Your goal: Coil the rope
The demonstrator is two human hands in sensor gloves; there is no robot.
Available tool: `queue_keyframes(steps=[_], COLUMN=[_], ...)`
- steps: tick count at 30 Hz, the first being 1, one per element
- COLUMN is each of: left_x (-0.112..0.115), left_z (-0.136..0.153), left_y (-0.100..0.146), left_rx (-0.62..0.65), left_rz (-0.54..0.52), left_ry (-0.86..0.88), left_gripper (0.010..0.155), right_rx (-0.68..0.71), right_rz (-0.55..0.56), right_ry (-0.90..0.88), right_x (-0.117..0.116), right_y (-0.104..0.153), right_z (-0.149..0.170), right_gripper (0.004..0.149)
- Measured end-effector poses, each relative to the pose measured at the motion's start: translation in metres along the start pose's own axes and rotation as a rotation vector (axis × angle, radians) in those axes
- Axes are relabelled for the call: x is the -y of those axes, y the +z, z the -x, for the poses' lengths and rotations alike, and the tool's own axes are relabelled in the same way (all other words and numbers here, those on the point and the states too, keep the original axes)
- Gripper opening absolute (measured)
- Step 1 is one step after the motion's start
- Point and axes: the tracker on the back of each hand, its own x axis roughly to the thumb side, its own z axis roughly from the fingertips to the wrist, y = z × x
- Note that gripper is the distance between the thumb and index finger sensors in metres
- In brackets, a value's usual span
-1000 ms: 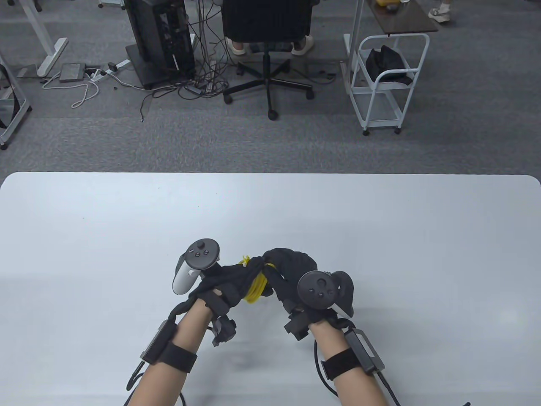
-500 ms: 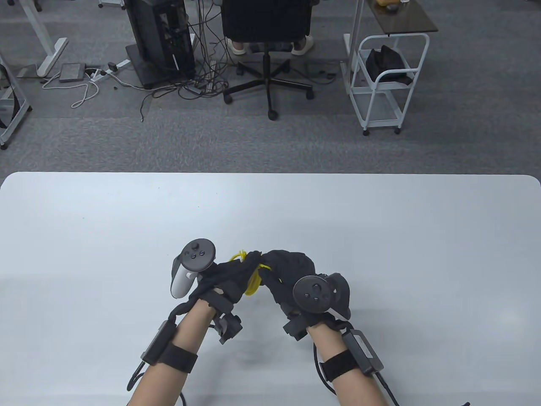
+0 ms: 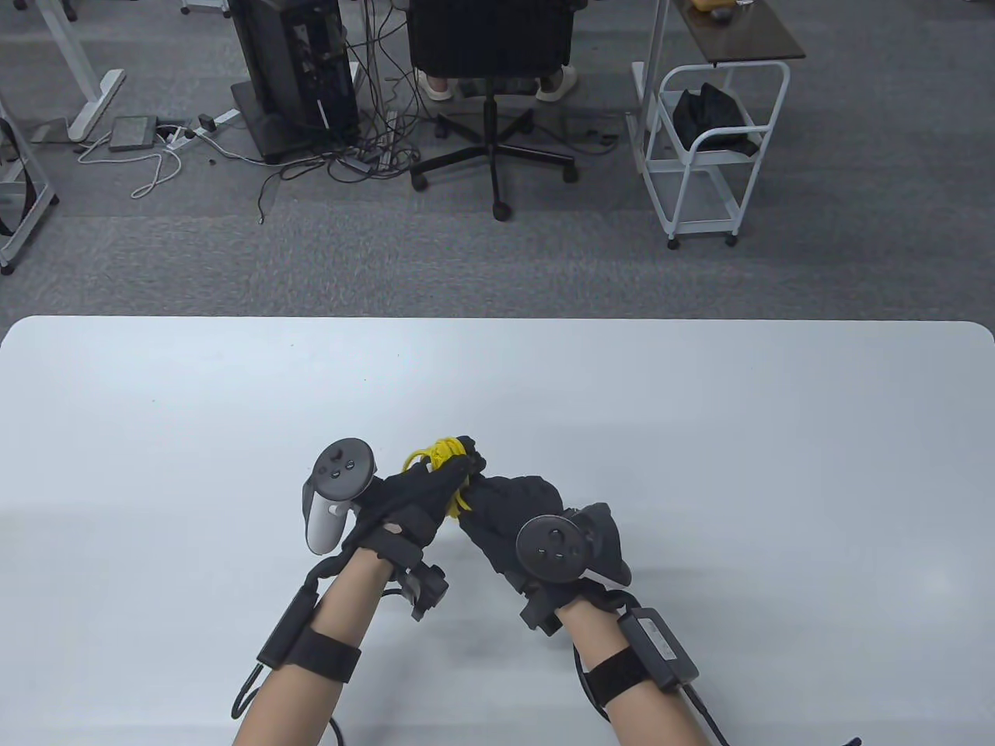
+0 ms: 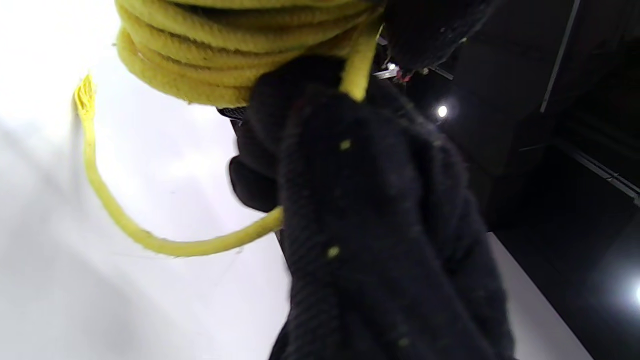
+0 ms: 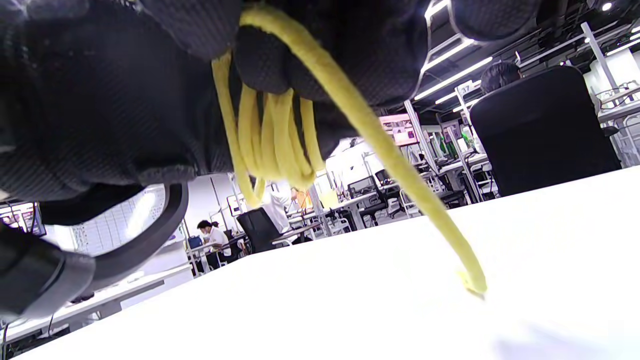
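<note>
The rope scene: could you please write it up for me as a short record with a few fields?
rope: yellow rope, mostly gathered into a bundle of loops held above the table
loose end: one short frayed tail hangs free of the bundle
left hand: left hand grips the bundle
right hand: right hand holds the rope against the left, fingers closed on it
surface: white table
background: black office chair, white cart
</note>
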Motion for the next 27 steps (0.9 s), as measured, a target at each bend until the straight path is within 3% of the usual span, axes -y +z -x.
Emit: queue_keyframes(steps=[8, 16, 21, 27], left_x=[-0.002, 0.001, 0.009, 0.022], left_z=[-0.004, -0.009, -0.011, -0.014], left_y=[0.001, 0.002, 0.0, -0.004], left_rx=[0.071, 0.182, 0.228, 0.202], left_rz=[-0.023, 0.006, 0.123, 0.274], left_ry=[0.067, 0.24, 0.439, 0.324], left_gripper=[0.06, 0.06, 0.059, 0.059], right_rx=[0.016, -0.003, -0.058, -0.134], right_rz=[-0.126, -0.173, -0.173, -0.128], right_ry=[0.063, 0.076, 0.058, 0.093], right_x=[-0.013, -0.02, -0.019, -0.007], right_y=[-0.001, -0.001, 0.0, 0.003], right_z=[-0.001, 0.002, 0.014, 0.033], right_gripper=[0.041, 0.041, 0.041, 0.041])
